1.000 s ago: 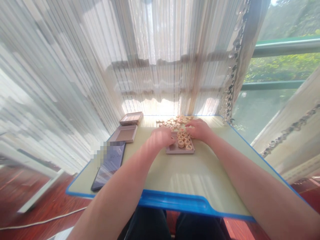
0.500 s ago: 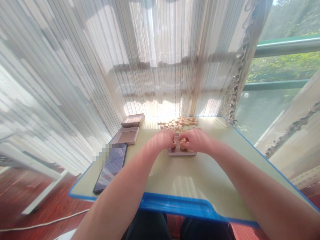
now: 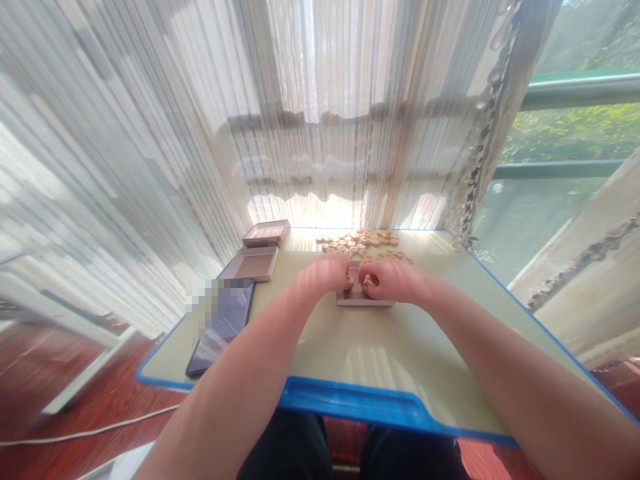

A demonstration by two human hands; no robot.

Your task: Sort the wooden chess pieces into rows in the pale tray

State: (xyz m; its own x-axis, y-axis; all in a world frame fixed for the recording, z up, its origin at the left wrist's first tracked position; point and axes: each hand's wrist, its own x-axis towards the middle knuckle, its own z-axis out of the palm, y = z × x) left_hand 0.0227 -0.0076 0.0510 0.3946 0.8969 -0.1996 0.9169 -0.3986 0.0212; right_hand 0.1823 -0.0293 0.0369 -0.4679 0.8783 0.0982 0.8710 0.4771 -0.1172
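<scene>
On the table (image 3: 380,347), the tray (image 3: 365,303) lies before the loose pieces (image 3: 350,245), left hand (image 3: 330,273) at its left side, right hand (image 3: 393,279) at its right. To the left, front to back, come the tablet (image 3: 234,323) (nearest the front edge), near box (image 3: 251,264), far box (image 3: 266,232). Behind the table hangs the curtain (image 3: 320,87); to its right, the rail (image 3: 580,90).

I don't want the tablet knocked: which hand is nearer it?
Left. The left hand is at the left side of the middle box, beyond the tablet and to its right; the right hand is at that box's right side, farther away.
</scene>
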